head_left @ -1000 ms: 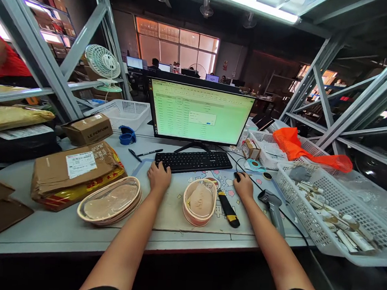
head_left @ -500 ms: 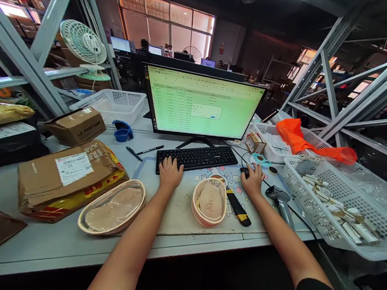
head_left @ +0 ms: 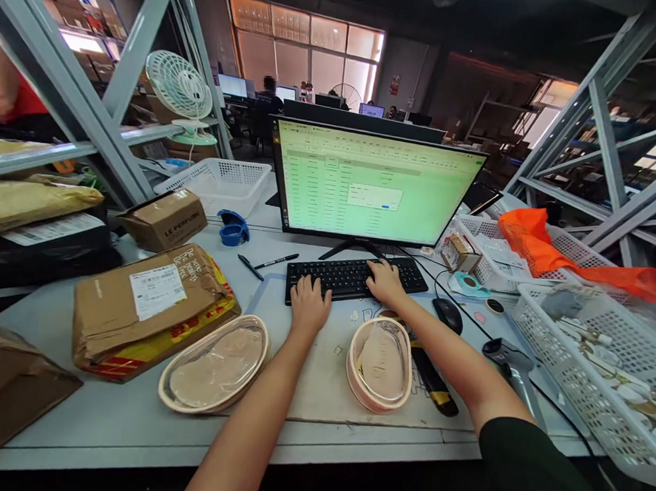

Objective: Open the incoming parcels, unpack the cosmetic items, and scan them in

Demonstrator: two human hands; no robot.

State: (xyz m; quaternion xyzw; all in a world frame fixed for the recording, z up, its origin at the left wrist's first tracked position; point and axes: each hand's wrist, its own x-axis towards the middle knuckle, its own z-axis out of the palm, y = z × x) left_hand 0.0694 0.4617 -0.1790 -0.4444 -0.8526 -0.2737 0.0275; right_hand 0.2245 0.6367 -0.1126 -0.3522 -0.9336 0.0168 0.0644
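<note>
Both hands rest on the black keyboard in front of a monitor showing a green spreadsheet with a small dialog box. My left hand lies over the keyboard's left end, fingers spread on the keys. My right hand lies on the right half, fingers spread, holding nothing. The black mouse sits untouched just right of my right forearm. A small oval pink-rimmed case lies between my forearms, and a larger one lies to the left.
A yellow-black utility knife and a grey barcode scanner lie right of the small case. White baskets with small items and an orange bag fill the right. Cardboard parcels, a small box, pens and a fan stand left.
My right hand has left the mouse and moved left onto the keyboard. My left hand stays on the keyboard's left end. The view has shifted slightly.
</note>
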